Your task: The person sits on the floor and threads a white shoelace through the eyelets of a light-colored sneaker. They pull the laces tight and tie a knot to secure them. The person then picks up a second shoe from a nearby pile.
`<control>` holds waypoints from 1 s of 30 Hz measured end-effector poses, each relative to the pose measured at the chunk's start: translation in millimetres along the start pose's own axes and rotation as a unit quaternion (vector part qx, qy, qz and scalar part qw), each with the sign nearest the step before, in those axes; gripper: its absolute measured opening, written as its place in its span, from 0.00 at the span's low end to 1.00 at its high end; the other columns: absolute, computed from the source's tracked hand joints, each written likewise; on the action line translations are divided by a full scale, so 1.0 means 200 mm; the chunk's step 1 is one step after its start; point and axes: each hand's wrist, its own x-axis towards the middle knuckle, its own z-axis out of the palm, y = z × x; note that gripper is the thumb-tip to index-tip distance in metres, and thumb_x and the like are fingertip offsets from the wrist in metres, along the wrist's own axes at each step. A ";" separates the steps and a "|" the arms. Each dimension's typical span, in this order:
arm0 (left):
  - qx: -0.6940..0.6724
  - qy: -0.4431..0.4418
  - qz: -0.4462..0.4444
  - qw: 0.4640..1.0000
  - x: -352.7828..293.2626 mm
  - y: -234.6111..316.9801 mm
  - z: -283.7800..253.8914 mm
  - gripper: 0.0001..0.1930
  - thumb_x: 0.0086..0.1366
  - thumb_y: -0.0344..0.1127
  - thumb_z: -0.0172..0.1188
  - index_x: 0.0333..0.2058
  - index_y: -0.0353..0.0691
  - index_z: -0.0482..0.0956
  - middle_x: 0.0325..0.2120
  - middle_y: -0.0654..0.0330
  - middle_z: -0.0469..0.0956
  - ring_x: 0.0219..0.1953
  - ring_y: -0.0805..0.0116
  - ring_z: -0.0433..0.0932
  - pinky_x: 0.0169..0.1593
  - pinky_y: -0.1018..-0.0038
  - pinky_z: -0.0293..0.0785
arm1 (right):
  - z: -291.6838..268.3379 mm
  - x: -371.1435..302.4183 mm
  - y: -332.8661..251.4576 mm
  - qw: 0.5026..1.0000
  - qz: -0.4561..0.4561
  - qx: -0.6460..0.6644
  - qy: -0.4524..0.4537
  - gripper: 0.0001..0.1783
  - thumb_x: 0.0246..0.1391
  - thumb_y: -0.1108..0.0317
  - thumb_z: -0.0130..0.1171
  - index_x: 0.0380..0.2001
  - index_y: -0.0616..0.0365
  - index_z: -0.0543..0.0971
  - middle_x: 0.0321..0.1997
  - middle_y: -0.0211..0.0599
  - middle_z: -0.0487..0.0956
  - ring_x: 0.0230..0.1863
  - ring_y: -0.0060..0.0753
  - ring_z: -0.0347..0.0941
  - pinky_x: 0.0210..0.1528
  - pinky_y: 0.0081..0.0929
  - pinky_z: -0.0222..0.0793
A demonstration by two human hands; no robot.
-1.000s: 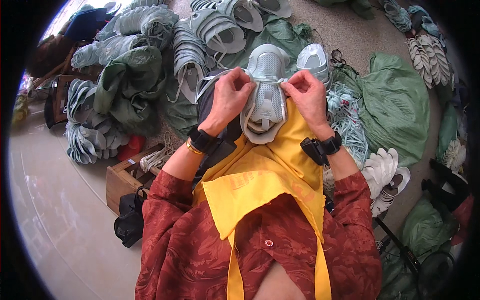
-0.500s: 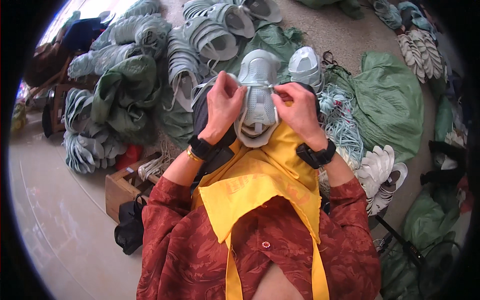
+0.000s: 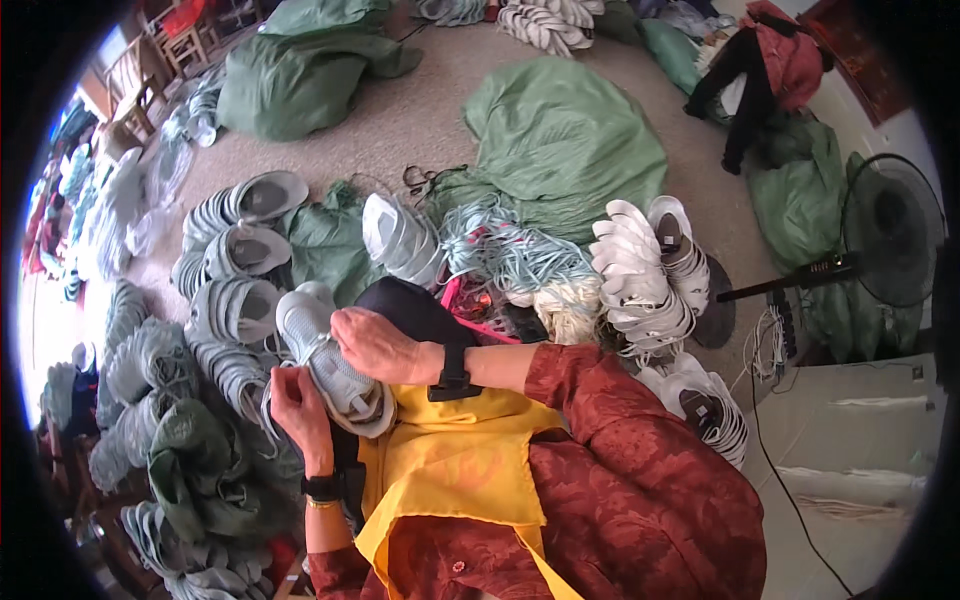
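Note:
A pale grey shoe upper (image 3: pixel 352 386) with a perforated tongue rests on my lap, toe pointing away from me. A light shoelace crosses its throat. On its left side is my left hand (image 3: pixel 302 412), fingers pinched on the lace. From the right my right hand (image 3: pixel 380 345) reaches over the upper, its fingers closed at the lace and partly hiding the throat. The fingertips and lace ends are too small to make out well. Nested stacks of similar uppers (image 3: pixel 235 312) stand close to the left, and another stack (image 3: pixel 400 240) lies just beyond my knee.
Pale blue laces (image 3: pixel 520 250) heap over a pink basket (image 3: pixel 462 312). White uppers (image 3: pixel 640 270) lie to the right, near a fan (image 3: pixel 893 230) and its cable. A large green sack (image 3: pixel 565 140) sits ahead. At far right another person (image 3: pixel 785 65) bends over sacks.
The view has swung right, bringing the fan and the other person into sight. Both hands stay at the shoe upper; the right hand now lies farther across it.

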 end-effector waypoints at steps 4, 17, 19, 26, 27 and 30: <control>0.024 0.005 0.020 1.000 0.00 -0.03 0.01 0.06 0.69 0.26 0.59 0.32 0.33 0.71 0.23 0.61 0.72 0.23 0.75 0.67 0.31 0.76 0.67 | -0.07 0.01 -0.04 0.995 -0.078 -0.067 -0.016 0.08 0.51 0.75 0.55 0.35 0.64 0.73 0.33 0.46 0.77 0.39 0.51 0.77 0.42 0.40 0.73; 0.214 -0.092 0.107 0.967 0.00 0.08 -0.03 0.08 0.64 0.26 0.55 0.39 0.31 0.66 0.32 0.47 0.69 0.34 0.45 0.71 0.40 0.56 0.68 | -0.04 0.07 -0.03 0.934 -0.183 -0.305 -0.037 0.07 0.51 0.67 0.57 0.24 0.59 0.79 0.33 0.37 0.75 0.36 0.38 0.75 0.38 0.32 0.73; 0.239 -0.091 0.115 0.960 0.00 0.04 -0.03 0.09 0.64 0.26 0.56 0.40 0.31 0.67 0.34 0.45 0.71 0.36 0.43 0.73 0.41 0.55 0.69 | -0.05 0.08 -0.03 0.929 -0.222 -0.296 -0.008 0.08 0.52 0.67 0.56 0.24 0.60 0.78 0.33 0.37 0.75 0.35 0.37 0.74 0.35 0.31 0.73; 0.197 -0.100 0.071 0.973 -0.01 0.04 -0.04 0.06 0.66 0.26 0.52 0.38 0.30 0.65 0.34 0.43 0.68 0.38 0.40 0.70 0.43 0.53 0.66 | 0.00 0.04 -0.20 0.989 -0.108 0.000 -0.099 0.08 0.54 0.73 0.56 0.37 0.65 0.74 0.40 0.48 0.77 0.40 0.52 0.79 0.40 0.40 0.76; 0.188 -0.103 0.065 0.975 -0.01 0.04 -0.04 0.06 0.67 0.26 0.52 0.38 0.30 0.65 0.34 0.43 0.68 0.38 0.40 0.70 0.43 0.53 0.66 | 0.02 0.04 -0.19 0.991 -0.095 -0.021 -0.096 0.08 0.53 0.73 0.57 0.37 0.65 0.75 0.39 0.48 0.77 0.40 0.52 0.79 0.40 0.40 0.77; 0.176 -0.096 0.063 0.978 -0.01 0.04 -0.03 0.06 0.67 0.26 0.52 0.38 0.30 0.66 0.33 0.44 0.69 0.37 0.41 0.70 0.42 0.54 0.66 | 0.13 0.05 -0.14 0.990 -0.068 -0.081 -0.090 0.09 0.52 0.72 0.57 0.35 0.66 0.77 0.38 0.49 0.77 0.39 0.51 0.80 0.39 0.38 0.77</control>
